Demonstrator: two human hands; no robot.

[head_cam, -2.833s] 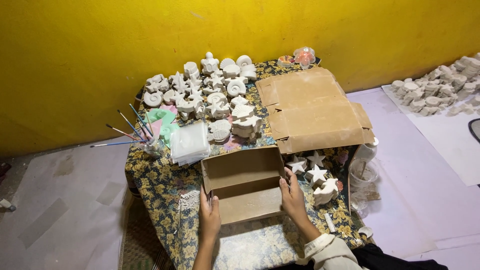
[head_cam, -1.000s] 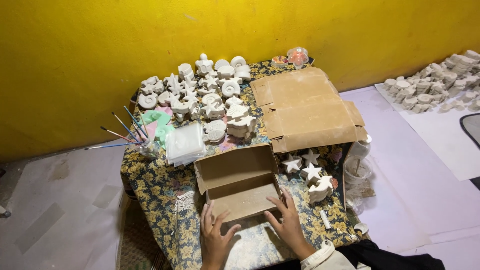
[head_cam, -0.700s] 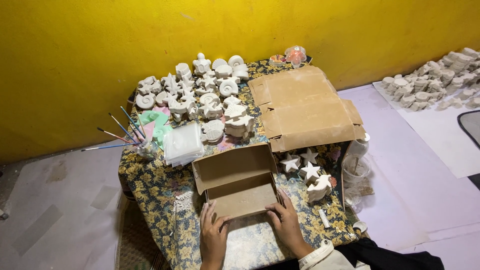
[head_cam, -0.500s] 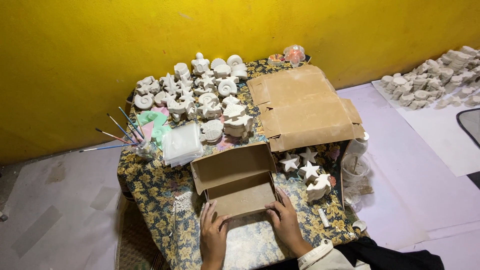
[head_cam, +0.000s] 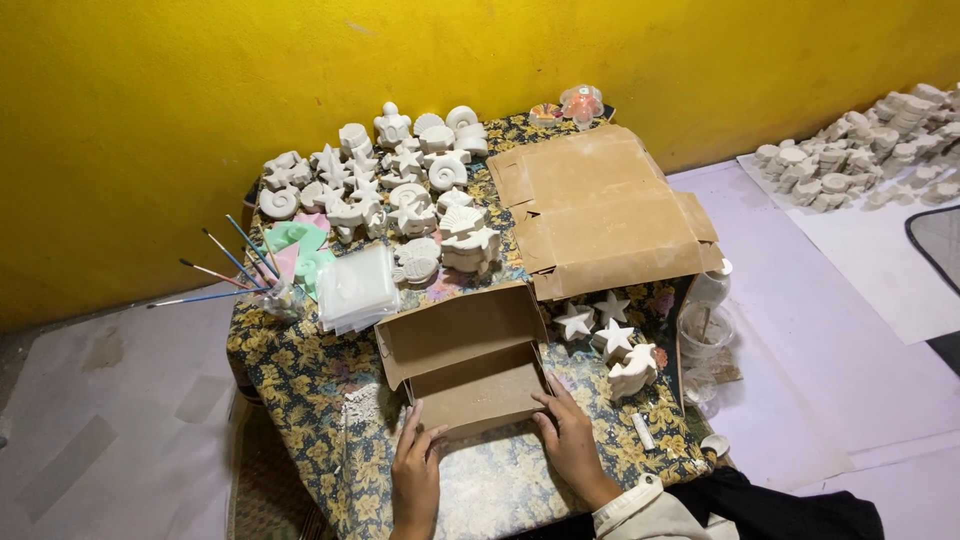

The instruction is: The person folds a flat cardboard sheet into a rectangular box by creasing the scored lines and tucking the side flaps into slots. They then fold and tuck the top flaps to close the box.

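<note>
An open brown cardboard box (head_cam: 470, 365) with its lid flap raised sits on a low table with a floral cloth (head_cam: 300, 400). My left hand (head_cam: 417, 470) rests with spread fingers against the box's near left corner. My right hand (head_cam: 567, 435) presses its fingertips on the box's near right edge. Neither hand grips anything. The box looks empty inside. Just right of it lie white plaster stars (head_cam: 592, 325) and another white figure (head_cam: 633, 370).
Many white plaster shells and stars (head_cam: 390, 185) cover the table's far side. Flattened cardboard (head_cam: 600, 215) lies far right, a stack of clear bags (head_cam: 357, 288) and a jar of brushes (head_cam: 262, 285) at left. Plastic cups (head_cam: 703, 330) and more casts (head_cam: 860, 155) sit on the floor.
Both hands slid from the box's sides down to its near edge and settled there. The box stays in place; the view shifted slightly.
</note>
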